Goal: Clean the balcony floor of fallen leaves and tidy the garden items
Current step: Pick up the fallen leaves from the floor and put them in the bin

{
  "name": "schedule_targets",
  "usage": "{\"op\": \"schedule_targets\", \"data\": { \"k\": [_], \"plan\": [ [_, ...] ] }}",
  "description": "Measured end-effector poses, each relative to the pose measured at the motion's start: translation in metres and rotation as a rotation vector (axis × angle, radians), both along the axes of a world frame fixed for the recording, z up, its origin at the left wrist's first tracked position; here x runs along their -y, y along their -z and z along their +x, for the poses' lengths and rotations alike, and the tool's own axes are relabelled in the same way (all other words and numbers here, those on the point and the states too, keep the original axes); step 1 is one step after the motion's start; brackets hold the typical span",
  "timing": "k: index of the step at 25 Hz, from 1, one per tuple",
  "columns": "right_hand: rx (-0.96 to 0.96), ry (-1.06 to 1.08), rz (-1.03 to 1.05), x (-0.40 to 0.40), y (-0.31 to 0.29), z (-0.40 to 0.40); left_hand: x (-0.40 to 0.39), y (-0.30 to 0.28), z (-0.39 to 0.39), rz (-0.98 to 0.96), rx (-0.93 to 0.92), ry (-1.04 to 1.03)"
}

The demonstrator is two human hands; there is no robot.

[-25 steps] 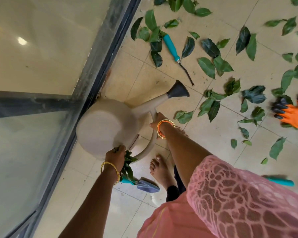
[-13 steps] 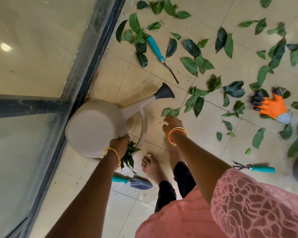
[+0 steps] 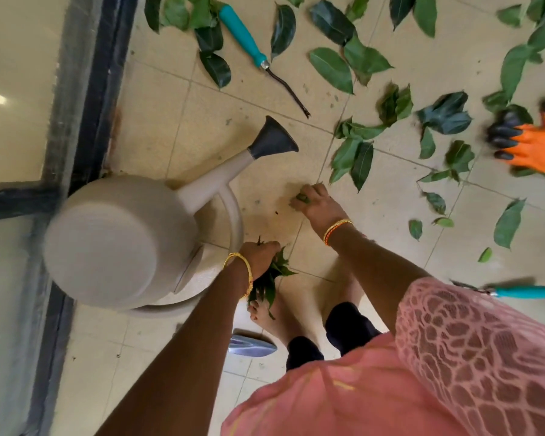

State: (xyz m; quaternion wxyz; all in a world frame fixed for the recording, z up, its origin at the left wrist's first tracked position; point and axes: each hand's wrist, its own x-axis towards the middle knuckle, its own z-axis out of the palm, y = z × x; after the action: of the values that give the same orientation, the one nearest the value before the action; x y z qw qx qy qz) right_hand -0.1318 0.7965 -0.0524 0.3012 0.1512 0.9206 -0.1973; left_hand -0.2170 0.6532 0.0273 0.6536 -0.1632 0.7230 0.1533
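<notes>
Leaf gathering: left hand (image 3: pixel 260 254) clutches a bunch (image 3: pixel 269 283) beside the watering can (image 3: pixel 120 240); right hand (image 3: pixel 317 204) pinches a leaf (image 3: pixel 302 198), more leaves next.

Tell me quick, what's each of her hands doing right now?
Left hand: closed around a bunch of leaves.
Right hand: down at the floor tiles, fingers curled on a leaf.

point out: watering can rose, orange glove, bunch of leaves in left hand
watering can rose (image 3: pixel 272 138): head view, on the dark flared spout head.
orange glove (image 3: pixel 538 146): head view, on the orange palm.
bunch of leaves (image 3: pixel 269 283): head view, on the leaf tips below the left hand (image 3: pixel 260 254).
</notes>
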Motion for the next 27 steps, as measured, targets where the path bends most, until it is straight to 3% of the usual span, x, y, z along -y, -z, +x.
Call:
{"op": "schedule_targets", "data": {
  "k": [3,7,9,14,19,23,27],
  "plan": [
    [-0.01,0.091,-0.049,-0.021,-0.003,0.011,-0.014,-0.006,0.005,-0.022,-0.071,-0.07],
    [0.013,0.651,-0.296,-0.037,-0.043,0.02,-0.044,-0.026,0.013,0.007,-0.13,-0.131],
    [0.064,0.793,-0.42,-0.043,-0.076,0.022,-0.065,-0.042,0.018,0.035,-0.171,-0.099],
    [0.099,0.571,-0.447,-0.044,-0.135,0.015,-0.118,-0.08,0.027,0.055,-0.213,-0.087],
    [0.15,0.714,-0.518,-0.084,-0.163,0.008,-0.152,-0.1,0.023,0.026,-0.212,-0.129],
    [0.139,0.965,-0.511,-0.112,-0.163,-0.007,-0.178,-0.112,0.016,0.062,-0.228,-0.201],
    [0.206,0.896,-0.448,-0.137,-0.142,-0.028,-0.191,-0.088,0.004,0.076,-0.32,-0.203]
  ]
}}
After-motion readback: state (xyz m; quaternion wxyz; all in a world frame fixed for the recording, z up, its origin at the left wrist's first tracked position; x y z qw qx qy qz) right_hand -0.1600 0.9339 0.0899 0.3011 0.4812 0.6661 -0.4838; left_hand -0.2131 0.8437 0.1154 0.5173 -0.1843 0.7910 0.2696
